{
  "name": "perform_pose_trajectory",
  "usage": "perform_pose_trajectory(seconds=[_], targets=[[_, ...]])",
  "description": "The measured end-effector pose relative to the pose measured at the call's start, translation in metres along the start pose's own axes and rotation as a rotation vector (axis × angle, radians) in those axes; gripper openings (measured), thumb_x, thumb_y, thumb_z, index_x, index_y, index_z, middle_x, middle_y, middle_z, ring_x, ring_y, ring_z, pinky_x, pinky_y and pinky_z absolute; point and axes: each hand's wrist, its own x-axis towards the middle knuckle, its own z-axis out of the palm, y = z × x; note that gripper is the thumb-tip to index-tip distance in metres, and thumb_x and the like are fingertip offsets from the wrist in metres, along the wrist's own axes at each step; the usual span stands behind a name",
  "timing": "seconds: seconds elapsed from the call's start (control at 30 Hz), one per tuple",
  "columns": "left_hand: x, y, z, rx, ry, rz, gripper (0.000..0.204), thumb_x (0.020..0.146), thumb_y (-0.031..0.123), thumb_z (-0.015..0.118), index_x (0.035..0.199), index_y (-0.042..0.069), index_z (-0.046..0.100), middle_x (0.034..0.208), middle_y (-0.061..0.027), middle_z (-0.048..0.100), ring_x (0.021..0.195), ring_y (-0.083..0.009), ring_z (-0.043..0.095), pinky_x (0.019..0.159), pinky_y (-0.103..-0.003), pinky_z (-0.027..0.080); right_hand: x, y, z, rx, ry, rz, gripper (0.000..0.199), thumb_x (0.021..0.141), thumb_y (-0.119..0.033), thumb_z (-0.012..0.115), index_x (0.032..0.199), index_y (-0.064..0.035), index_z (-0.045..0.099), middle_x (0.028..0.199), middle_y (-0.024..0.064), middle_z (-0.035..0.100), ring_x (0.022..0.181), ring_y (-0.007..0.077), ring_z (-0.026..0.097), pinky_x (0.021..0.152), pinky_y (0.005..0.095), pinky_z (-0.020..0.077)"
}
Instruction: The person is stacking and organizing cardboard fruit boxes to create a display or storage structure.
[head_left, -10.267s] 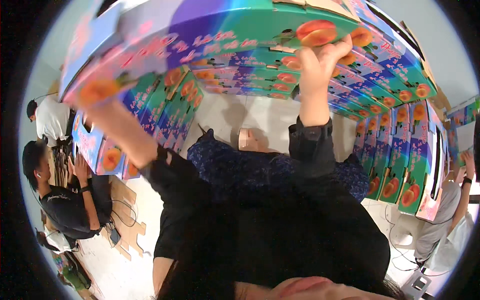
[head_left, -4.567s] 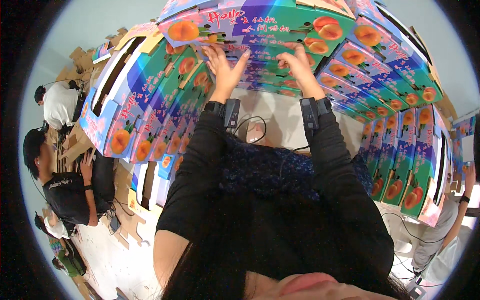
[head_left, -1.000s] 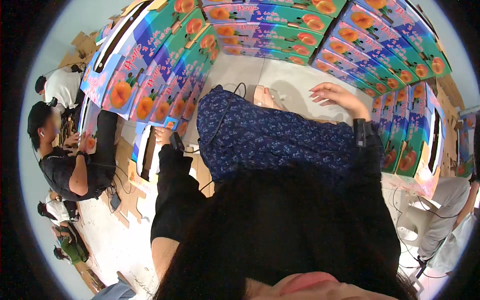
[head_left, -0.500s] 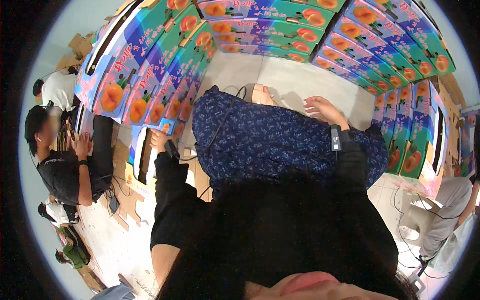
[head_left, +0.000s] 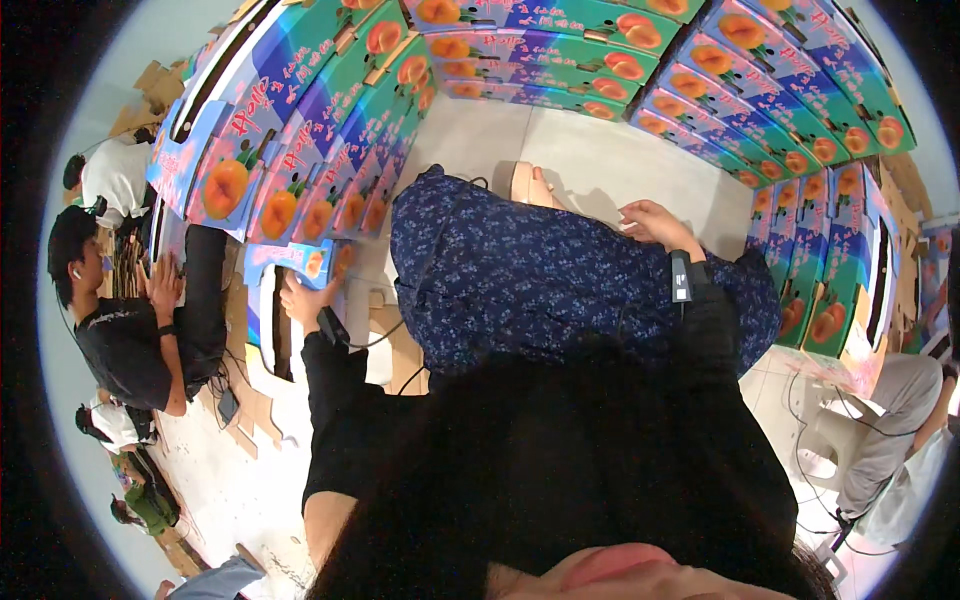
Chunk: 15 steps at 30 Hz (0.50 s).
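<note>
My left hand (head_left: 308, 303) rests against the top of a blue peach-printed carton (head_left: 258, 262) low at my left side. Its thumb stands apart from the fingers, which lie along the carton's edge beside a dark slot. Part of the carton is hidden by the hand. Over my lap, covered by a dark blue floral skirt (head_left: 540, 270), hangs my right hand (head_left: 655, 222). Its fingers are loosely bent and apart, with nothing in them. Both wrists wear black bands, and a cable runs from the left one.
Stacked peach-printed cartons (head_left: 225, 188) rise at the left, with more stacks ahead (head_left: 540, 50) and at the right (head_left: 830, 255). A person in black (head_left: 125, 345) sits at the far left. Cardboard scraps (head_left: 258, 425) and cables lie on the floor. A stool (head_left: 838, 440) stands at the right.
My left hand has shifted left and slightly toward me along the carton, and more of the carton's printed panel shows. My right hand has moved slightly right, its fingers more bent.
</note>
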Motion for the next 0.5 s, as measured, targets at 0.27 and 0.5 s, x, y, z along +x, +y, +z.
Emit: perform_pose_trajectory(seconds=[0.27, 0.5], targets=[[-0.027, -0.045, -0.064, -0.133, 0.408, -0.174, 0.101, 0.048, 0.064, 0.08, 0.128, 0.012, 0.048, 0.109, -0.0234, 0.052, 0.107, -0.0397, 0.049, 0.088, -0.052, 0.041, 0.01, 0.006, 0.003, -0.015, 0.001, -0.046, 0.037, 0.089, -0.032, 0.057, 0.113, -0.005, 0.055, 0.099, 0.0054, 0.062, 0.083, 0.0134, 0.061, 0.07, 0.0265, 0.0483], [-0.076, -0.02, -0.18, -0.316, 0.828, -0.186, 0.092, 0.052, 0.047, 0.089, 0.114, -0.011, 0.053, 0.111, -0.025, 0.06, 0.098, -0.0351, 0.06, 0.09, -0.042, 0.046, 0.023, 0.022, 0.003, -0.118, -0.034, -0.125, 0.035, 0.087, -0.026, 0.061, 0.113, -0.0038, 0.055, 0.093, 0.0041, 0.06, 0.073, 0.0104, 0.055, 0.069, 0.0245, 0.0459]])
